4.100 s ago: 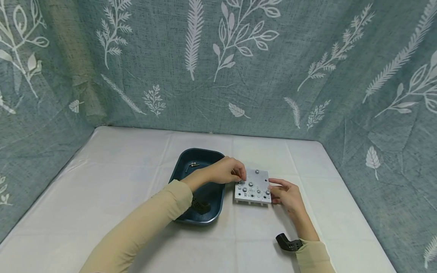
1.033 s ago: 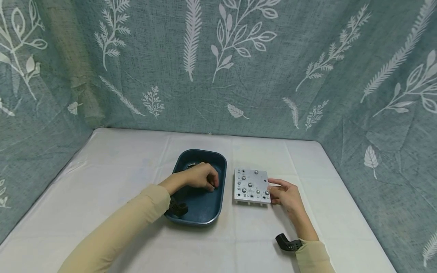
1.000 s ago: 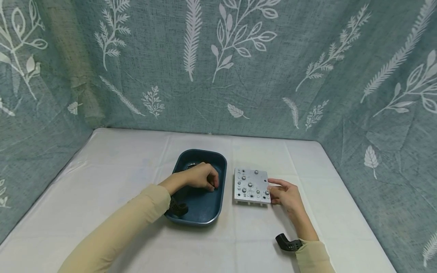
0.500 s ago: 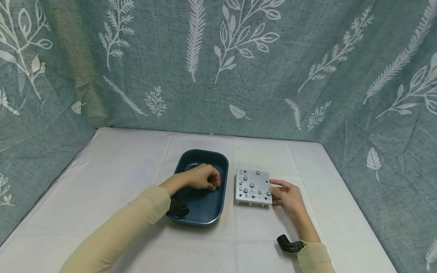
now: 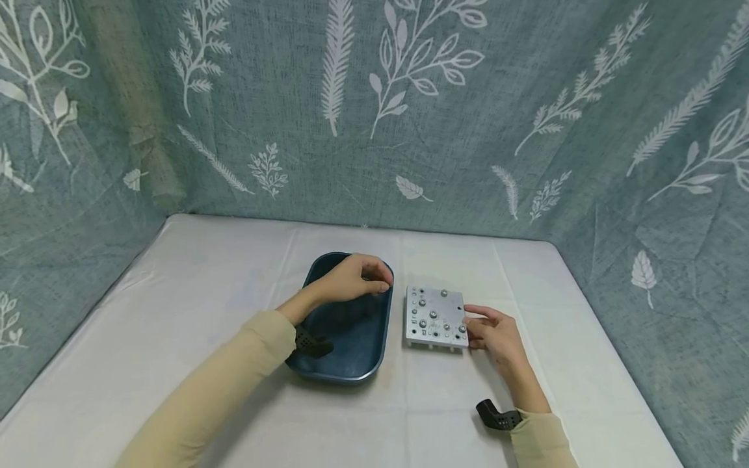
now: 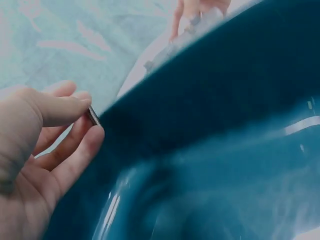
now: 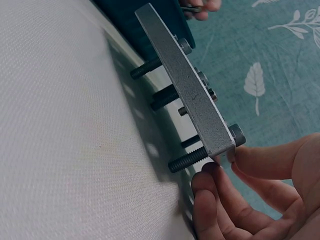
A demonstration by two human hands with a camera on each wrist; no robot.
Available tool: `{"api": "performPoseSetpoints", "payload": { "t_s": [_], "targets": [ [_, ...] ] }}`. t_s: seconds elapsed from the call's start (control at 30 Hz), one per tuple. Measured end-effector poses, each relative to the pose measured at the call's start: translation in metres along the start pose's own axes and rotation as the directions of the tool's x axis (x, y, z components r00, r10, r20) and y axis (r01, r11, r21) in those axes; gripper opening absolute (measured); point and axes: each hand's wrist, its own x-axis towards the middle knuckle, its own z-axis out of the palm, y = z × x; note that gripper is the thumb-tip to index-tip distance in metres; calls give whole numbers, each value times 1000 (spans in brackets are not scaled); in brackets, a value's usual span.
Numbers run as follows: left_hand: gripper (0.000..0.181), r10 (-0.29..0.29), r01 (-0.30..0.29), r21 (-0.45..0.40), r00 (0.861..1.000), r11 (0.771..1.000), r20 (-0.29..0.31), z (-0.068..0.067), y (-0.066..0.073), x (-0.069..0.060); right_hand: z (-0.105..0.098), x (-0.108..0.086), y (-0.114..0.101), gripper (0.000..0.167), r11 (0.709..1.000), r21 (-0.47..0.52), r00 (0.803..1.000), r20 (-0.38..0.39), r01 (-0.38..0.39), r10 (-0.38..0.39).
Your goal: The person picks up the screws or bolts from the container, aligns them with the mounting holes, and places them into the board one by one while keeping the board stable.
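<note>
My left hand [image 5: 354,279] is over the right side of the dark blue tray [image 5: 345,376]. Its thumb and fingertips pinch a small metal screw [image 6: 94,116], mostly covered by the fingers. To the right of the tray lies a square silver metal plate [image 5: 445,311] with holes and several socket-head screws in its top. Threaded screw shanks [image 7: 187,160] stick out below it, as the right wrist view shows. My right hand [image 5: 494,335] grips the plate's right edge between thumb and fingers.
A white cloth [image 5: 222,273] covers the table. A green leaf-patterned curtain [image 5: 292,175] rises behind it and at both sides. Black curved wrist mounts [image 5: 497,416] are on both wrists. My left forearm [image 5: 210,390] crosses the tray's left wall.
First my left hand was at the plate's upper left, then it went down into the tray. Now it has risen toward the tray's right rim with a screw. My right hand has stayed at the plate.
</note>
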Motion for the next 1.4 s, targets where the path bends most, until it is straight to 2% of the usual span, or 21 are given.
{"api": "performPoseSetpoints", "payload": {
  "t_s": [0.1,0.27,0.5,0.7,0.9,1.4],
  "targets": [
    [13,18,-18,-44,1000,999,-16,9,5,9,-1,0,-1,34,1000,9,1000,0,4,-4],
    [12,36,-37,-65,999,997,-19,26,15,21,0,0,-2,34,1000,20,1000,9,11,-12],
    [12,70,-66,-62,995,996,66,52,24,37,2,2,-1,34,1000,19,1000,11,13,-13],
    [13,85,-77,-55,985,995,147,68,27,41,2,3,-3,34,1000,12,1000,12,14,-14],
    [9,97,-99,-1,981,995,171,75,28,40,2,2,-2,34,1000,15,1000,13,16,-16],
    [6,122,-138,62,970,989,210,84,27,41,1,1,2,34,1000,15,1000,4,17,-17]
  ]
}}
